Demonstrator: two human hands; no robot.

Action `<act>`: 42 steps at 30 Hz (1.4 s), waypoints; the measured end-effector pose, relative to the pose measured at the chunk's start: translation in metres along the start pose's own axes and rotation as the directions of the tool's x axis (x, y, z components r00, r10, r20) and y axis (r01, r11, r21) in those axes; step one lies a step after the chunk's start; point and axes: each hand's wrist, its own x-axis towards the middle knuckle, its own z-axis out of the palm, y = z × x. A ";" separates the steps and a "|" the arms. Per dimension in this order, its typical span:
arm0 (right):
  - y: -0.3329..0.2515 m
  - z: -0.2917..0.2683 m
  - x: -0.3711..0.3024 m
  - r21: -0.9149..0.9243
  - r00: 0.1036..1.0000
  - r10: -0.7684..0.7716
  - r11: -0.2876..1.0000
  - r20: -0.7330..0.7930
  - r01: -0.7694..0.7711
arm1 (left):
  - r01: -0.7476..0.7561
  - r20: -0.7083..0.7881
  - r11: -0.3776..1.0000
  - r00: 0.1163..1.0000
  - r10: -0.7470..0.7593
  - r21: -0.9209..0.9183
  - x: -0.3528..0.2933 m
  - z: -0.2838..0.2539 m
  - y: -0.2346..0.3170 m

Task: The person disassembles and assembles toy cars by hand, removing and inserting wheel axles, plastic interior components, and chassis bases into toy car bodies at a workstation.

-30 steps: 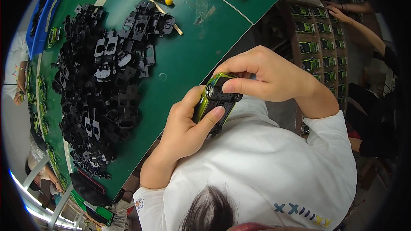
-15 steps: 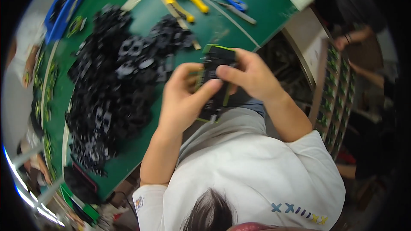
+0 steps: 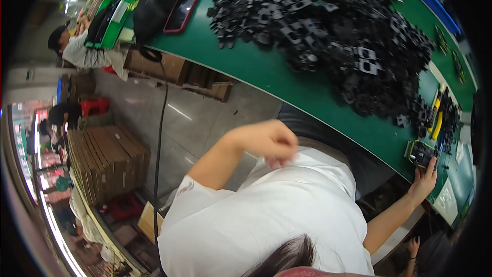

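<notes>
Where your right hand (image 3: pixel 424 180) reaches: one toy car (image 3: pixel 423 153), dark underside showing and green at its edge, touches your fingertips by the near edge of the table (image 3: pixel 197 41), far to your right; whether you grip it, one cannot tell.
Left hand (image 3: pixel 277 142): one, blurred, raised in front of your white shirt (image 3: pixel 292 205), its fingers curled loosely inward, nothing seen in it.
Black parts (image 3: pixel 328 31): one broad heap, the pieces too many and too tangled to count.
Pliers (image 3: pixel 437 123): one pair, with two yellow handles, beyond the toy car.
Green cars (image 3: pixel 442 40): at least three, along the table's far side.
Phone (image 3: pixel 183 10): one, red-framed, lying beside one black bundle (image 3: pixel 156 5).
Green box (image 3: pixel 111 31): one, left of the bundle.
Surface: green tabletop, a pale band along its far side.
Room: grey floor (image 3: pixel 205 110), one black cord (image 3: pixel 161 123) running down across the view, one stack of flat cartons (image 3: pixel 105 159), one red stool (image 3: pixel 95 106).
Other people: at least three; two at left, and one hand (image 3: pixel 413 246) at lower right.
</notes>
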 end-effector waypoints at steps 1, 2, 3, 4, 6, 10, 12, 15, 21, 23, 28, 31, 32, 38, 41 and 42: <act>0.001 -0.002 0.003 -0.090 1.000 -0.009 0.996 -0.030 0.006 | 0.169 -0.136 0.985 0.976 -0.172 -0.033 0.001 -0.027 -0.040; -0.001 -0.003 0.004 -0.179 0.998 -0.018 0.984 -0.064 0.007 | 0.209 -0.285 0.963 0.925 -0.250 -0.169 -0.001 -0.058 -0.095; -0.008 0.001 -0.002 -0.326 0.995 -0.065 0.944 -0.075 0.037 | 0.231 -0.477 0.905 0.788 -0.390 -0.357 -0.008 -0.091 -0.155; -0.014 0.003 -0.006 -0.336 0.995 -0.073 0.941 -0.062 0.048 | -0.054 -0.674 0.825 0.609 -0.418 -0.562 -0.016 -0.120 -0.207; -0.021 0.008 -0.013 -0.476 0.975 -0.187 0.873 -0.123 0.107 | -0.595 -0.863 0.653 0.152 -0.481 -0.469 -0.036 -0.189 -0.321; -0.014 0.007 0.003 -0.591 0.969 -0.184 0.805 -0.167 0.051 | -0.762 -0.859 0.580 -0.061 -0.508 -0.289 -0.108 -0.299 -0.418; -0.031 -0.003 -0.008 -0.626 0.940 -0.211 0.780 -0.269 -0.004 | -0.741 -0.775 0.563 -0.091 -0.625 -0.367 -0.082 -0.334 -0.404; -0.047 -0.031 -0.021 -0.769 0.790 -0.497 0.637 -0.360 0.050 | -0.659 -0.778 0.585 0.001 -0.628 -0.473 -0.063 -0.375 -0.404; -0.074 -0.037 -0.030 -0.758 0.776 -0.537 0.641 -0.329 0.122 | -0.748 -0.837 0.585 -0.074 -0.542 -0.313 -0.108 -0.432 -0.507; -0.055 -0.036 -0.004 -0.704 0.813 -0.500 0.691 -0.299 0.167 | 0.208 -0.978 0.969 -0.184 -0.093 -0.131 -0.184 -0.452 -0.512; -0.106 -0.025 -0.041 -0.673 0.742 -0.619 0.665 -0.257 0.322 | -0.928 -0.847 0.348 -0.074 -0.527 -0.136 -0.122 -0.366 -0.379; -0.107 0.013 -0.030 -0.615 0.744 -0.655 0.643 -0.132 0.457 | -0.920 -0.691 0.373 -0.346 -0.635 0.118 -0.175 -0.301 -0.360; -0.109 0.021 -0.027 -0.593 0.721 -0.688 0.618 -0.090 0.516 | -0.898 -0.637 0.417 -0.406 -0.655 0.145 -0.187 -0.282 -0.355; -0.115 0.079 -0.045 -0.340 0.648 -0.756 0.586 0.096 0.735 | -0.751 -0.295 0.575 -0.658 -0.693 0.324 -0.208 -0.184 -0.336; -0.113 0.109 -0.060 -0.174 0.649 -0.740 0.626 0.173 0.760 | -0.583 -0.065 0.744 -0.799 -0.598 0.327 -0.219 -0.151 -0.342; -0.109 0.117 -0.060 -0.114 0.649 -0.732 0.641 0.210 0.759 | -0.578 -0.060 0.739 -0.800 -0.597 0.348 -0.226 -0.145 -0.343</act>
